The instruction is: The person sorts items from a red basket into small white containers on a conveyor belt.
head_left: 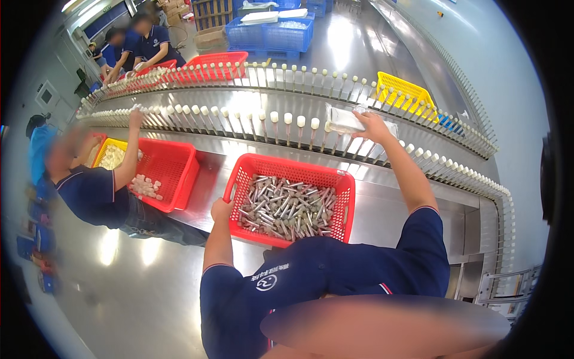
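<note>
My left hand (222,209) grips the left rim of a red plastic basket (287,161) on the steel bench in front of me. Inside lie many loose metal rods (287,206) with dull greyish heads. My right hand (373,127) reaches over the near line of upright rods, its fingers on a white packet in clear plastic (345,120). This packet sits at the tops of the rods; its right part is partly hidden behind my hand and wrist. White caps (274,117) top the near rods left of the packet.
Two curved rows of upright rods cross the bench; the far row (304,70) carries small pale heads. On the left a co-worker (95,191) reaches to the near row beside another red basket (173,161) with white pieces. A yellow basket (406,87) stands beyond the far row.
</note>
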`<state>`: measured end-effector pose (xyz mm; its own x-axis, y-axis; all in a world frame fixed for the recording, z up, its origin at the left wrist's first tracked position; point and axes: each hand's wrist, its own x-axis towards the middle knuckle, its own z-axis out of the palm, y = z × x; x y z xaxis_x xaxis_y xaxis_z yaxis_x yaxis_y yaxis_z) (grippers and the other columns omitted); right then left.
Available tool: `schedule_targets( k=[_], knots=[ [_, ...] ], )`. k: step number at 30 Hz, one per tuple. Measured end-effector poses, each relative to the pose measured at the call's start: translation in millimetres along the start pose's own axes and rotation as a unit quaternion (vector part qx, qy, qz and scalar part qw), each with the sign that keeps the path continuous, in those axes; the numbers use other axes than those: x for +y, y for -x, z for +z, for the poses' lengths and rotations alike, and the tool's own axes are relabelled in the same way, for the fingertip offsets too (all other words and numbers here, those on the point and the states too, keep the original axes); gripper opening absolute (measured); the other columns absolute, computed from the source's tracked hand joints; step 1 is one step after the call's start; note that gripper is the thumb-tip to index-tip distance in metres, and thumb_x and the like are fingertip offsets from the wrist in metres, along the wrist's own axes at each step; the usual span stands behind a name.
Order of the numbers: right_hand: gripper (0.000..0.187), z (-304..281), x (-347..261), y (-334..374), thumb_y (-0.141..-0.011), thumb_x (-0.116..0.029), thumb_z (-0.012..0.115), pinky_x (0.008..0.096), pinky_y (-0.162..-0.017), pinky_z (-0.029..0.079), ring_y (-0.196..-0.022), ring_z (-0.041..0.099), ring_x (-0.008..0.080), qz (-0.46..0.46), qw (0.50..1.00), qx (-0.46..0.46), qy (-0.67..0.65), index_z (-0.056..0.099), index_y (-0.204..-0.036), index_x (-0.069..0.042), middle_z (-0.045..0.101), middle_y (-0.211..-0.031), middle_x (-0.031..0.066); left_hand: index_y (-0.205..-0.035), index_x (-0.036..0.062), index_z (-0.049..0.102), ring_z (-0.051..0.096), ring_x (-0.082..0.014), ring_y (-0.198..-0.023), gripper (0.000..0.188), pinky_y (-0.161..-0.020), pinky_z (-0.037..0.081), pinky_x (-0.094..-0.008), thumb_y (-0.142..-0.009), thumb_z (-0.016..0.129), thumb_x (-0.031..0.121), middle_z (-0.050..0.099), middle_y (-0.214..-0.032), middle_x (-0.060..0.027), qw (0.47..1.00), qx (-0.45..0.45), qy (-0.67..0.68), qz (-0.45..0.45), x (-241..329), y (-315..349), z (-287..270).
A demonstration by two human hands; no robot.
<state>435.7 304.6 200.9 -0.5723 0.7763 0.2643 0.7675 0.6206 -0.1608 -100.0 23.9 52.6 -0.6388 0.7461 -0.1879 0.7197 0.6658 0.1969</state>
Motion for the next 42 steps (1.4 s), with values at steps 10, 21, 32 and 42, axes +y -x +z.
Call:
schedule_targets(
  k=[10, 21, 32, 42],
  knots=[
    [0.085, 4.3, -41.2, -67.0, -0.065, -0.047, 0.076, 0.0424, -0.086, 0.045, -0.100, 0.057, 0.0344, -0.057, 0.998, 0.009, -0.023, 0.046, -0.137, -0.013, 0.059, -0.109, 0.0177, -0.097, 0.0073, 0.068, 0.067, -0.0325, -0.089, 0.043, -0.078, 0.052, -0.0437, -0.072, 0.070, 0.043, 0.069, -0.093, -0.0165, 1.000, -0.003, 0.020, -0.017, 12.6, 4.9, -10.4],
    [0.085, 17.0, -16.6, -25.1, -0.066, -0.051, 0.075, 0.0428, -0.088, 0.044, -0.102, 0.056, 0.0339, 0.015, 0.999, -0.036, 0.005, 0.045, -0.138, -0.018, 0.060, -0.107, 0.0163, -0.097, 0.0062, 0.067, 0.067, -0.0330, -0.089, 0.045, -0.078, 0.052, -0.0439, -0.074, 0.070, 0.044, 0.069, -0.094, -0.0167, 1.000, -0.019, 0.014, -0.012, 1.0, -7.2, -3.6],
    [0.084, -17.2, -50.1, -78.6, -0.067, -0.048, 0.076, 0.0407, -0.087, 0.046, -0.100, 0.058, 0.0337, -0.002, 0.999, 0.018, -0.040, 0.045, -0.138, -0.017, 0.060, -0.109, 0.0186, -0.097, 0.0065, 0.067, 0.067, -0.0333, -0.088, 0.047, -0.077, 0.053, -0.0443, -0.072, 0.070, 0.045, 0.069, -0.093, -0.0166, 1.000, -0.012, 0.006, -0.011, 6.9, -3.2, -10.8],
    [0.084, 24.9, -49.0, -65.2, -0.067, -0.057, 0.070, 0.0442, -0.093, 0.040, -0.108, 0.054, 0.0319, 0.016, 0.997, -0.079, -0.008, 0.044, -0.139, -0.021, 0.058, -0.109, 0.0124, -0.099, 0.0084, 0.069, 0.066, -0.0333, -0.091, 0.046, -0.079, 0.053, -0.0446, -0.072, 0.070, 0.045, 0.068, -0.096, -0.0172, 0.998, -0.035, 0.052, -0.021, -0.3, -7.1, -7.8]
  ],
)
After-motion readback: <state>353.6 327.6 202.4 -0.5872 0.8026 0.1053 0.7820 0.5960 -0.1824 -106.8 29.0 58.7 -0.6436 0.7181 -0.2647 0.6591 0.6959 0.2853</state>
